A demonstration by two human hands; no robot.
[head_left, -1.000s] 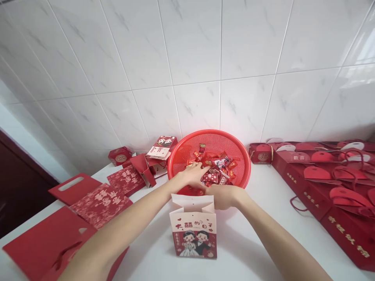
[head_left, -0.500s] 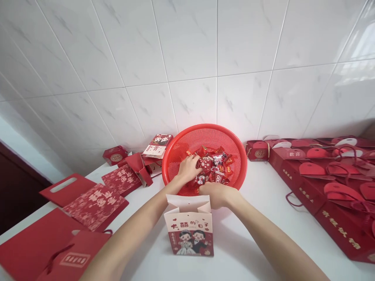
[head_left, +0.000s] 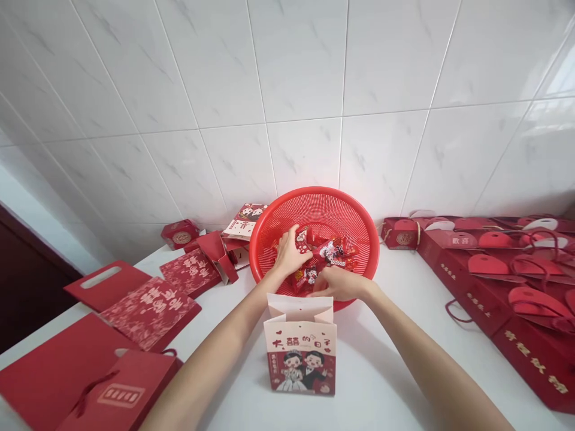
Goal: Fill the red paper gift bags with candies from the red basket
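Inside the red basket (head_left: pixel 323 206), at about nine o'clock from its centre, the left hand (head_left: pixel 288 254) reached among shiny wrapped packets (head_left: pixel 331 252). Its thumb and fingers stood apart around a dotted packet (head_left: pixel 302 241); I could not tell whether they pressed on it. Near five o'clock, the right hand (head_left: pixel 339 283) bent down over the same heap with its fingers curled, their tips out of sight, so I could not tell whether it held anything.

At six o'clock from the basket, a paper box (head_left: pixel 300 365) stood upright on the white table (head_left: pixel 359 389), its top gaping and its front printed with a cartoon couple. Neither hand touched that front.

Toward three o'clock sat a small red box (head_left: pixel 403 234) with a gold-coloured cord, just beside rows of handled red boxes (head_left: pixel 530 353) stretching round toward four. Close to ten o'clock, a panda-printed box (head_left: pixel 245 224) lay beside the basket's rim. Farther out at nine was a small many-sided box (head_left: pixel 180 235), and patterned boxes (head_left: pixel 153 311) lay around eight.
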